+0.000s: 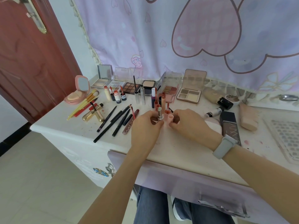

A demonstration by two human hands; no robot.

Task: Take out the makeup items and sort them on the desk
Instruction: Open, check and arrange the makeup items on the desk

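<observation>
On the white desk (169, 147) my left hand (145, 126) pinches the base of an upright silver lipstick tube (160, 113) with its cap off. My right hand (189, 123) holds a pale pink tube (170, 118) right beside it. Several more pink and orange lipsticks (159, 101) stand just behind my fingers. Left of my hands lie black pencils (113, 120) and a brown lip gloss (129, 125). Open eyeshadow palettes (189, 92) line the back of the desk.
A pink cushion compact (77, 92), yellow brushes (84, 104) and a gold tube (93, 117) lie at the left. Foundation bottles (229, 125) and a beige tube (247, 118) sit to the right, with a keyboard (286, 138) at the far right. A purple cloth (186, 180) hangs over the front edge.
</observation>
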